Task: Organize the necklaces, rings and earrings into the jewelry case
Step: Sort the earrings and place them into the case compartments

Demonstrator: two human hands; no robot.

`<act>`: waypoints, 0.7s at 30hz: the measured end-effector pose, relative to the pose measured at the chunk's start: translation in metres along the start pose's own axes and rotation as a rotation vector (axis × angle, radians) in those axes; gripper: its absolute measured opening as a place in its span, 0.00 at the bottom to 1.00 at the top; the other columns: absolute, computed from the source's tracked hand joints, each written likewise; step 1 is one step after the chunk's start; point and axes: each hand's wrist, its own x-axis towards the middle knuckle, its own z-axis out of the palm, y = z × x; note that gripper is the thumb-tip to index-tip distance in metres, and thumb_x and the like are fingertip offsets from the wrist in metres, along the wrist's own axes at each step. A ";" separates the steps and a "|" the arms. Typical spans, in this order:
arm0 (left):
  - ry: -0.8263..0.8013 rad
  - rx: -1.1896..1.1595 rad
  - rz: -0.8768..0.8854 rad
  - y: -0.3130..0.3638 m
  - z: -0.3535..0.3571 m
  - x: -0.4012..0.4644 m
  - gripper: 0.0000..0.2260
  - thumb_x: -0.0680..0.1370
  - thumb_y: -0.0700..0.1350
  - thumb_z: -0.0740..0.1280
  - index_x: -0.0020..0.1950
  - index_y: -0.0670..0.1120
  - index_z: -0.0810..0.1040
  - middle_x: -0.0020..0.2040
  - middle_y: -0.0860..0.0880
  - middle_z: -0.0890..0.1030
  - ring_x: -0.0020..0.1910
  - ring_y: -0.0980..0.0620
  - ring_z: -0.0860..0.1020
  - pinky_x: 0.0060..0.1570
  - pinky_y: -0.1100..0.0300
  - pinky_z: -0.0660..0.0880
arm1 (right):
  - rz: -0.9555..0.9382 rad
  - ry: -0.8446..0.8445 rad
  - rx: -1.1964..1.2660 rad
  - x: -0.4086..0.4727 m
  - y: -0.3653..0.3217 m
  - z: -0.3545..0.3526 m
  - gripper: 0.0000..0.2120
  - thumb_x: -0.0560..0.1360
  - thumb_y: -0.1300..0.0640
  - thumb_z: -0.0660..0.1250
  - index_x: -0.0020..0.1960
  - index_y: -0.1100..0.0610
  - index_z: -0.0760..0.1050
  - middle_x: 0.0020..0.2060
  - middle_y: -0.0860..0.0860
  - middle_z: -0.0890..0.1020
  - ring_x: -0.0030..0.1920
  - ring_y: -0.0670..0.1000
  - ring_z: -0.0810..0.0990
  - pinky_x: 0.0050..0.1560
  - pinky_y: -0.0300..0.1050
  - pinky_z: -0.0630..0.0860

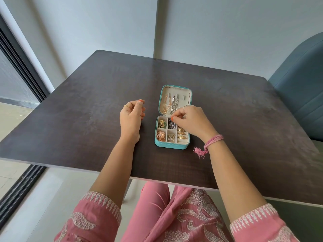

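Almost done, the teal jewelry case lies open mid-tabletop, necklaces hung in its lid at 12 o'clock. The right hand pinches something small over the dark earrings, seemingly tucking them in; the left hand rests loosely curled at 9 o'clock, holding nothing.

Jewelry case lies open on the table, lid behind the tray. Necklaces lie in the lid; earrings and rings sit in tray compartments. Left hand left of case; right hand over its right side.
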 end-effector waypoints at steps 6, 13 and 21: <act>0.000 0.007 -0.006 0.000 0.000 0.001 0.10 0.79 0.46 0.64 0.54 0.41 0.79 0.36 0.51 0.76 0.34 0.57 0.71 0.36 0.64 0.71 | 0.073 0.047 0.084 0.001 0.003 0.000 0.05 0.73 0.57 0.72 0.49 0.54 0.83 0.39 0.47 0.83 0.36 0.39 0.77 0.36 0.27 0.70; 0.001 0.010 -0.009 0.001 0.000 0.000 0.09 0.79 0.46 0.64 0.54 0.42 0.79 0.36 0.51 0.76 0.34 0.57 0.71 0.36 0.64 0.71 | 0.095 -0.021 0.095 0.001 0.001 -0.004 0.05 0.74 0.57 0.70 0.49 0.55 0.83 0.40 0.44 0.81 0.38 0.40 0.79 0.34 0.29 0.72; -0.002 0.017 -0.014 0.001 0.000 -0.002 0.09 0.79 0.46 0.63 0.54 0.42 0.79 0.37 0.51 0.76 0.34 0.57 0.72 0.37 0.63 0.71 | 0.071 -0.091 0.132 0.000 -0.002 -0.011 0.07 0.77 0.55 0.66 0.51 0.52 0.82 0.43 0.44 0.81 0.39 0.42 0.79 0.43 0.37 0.78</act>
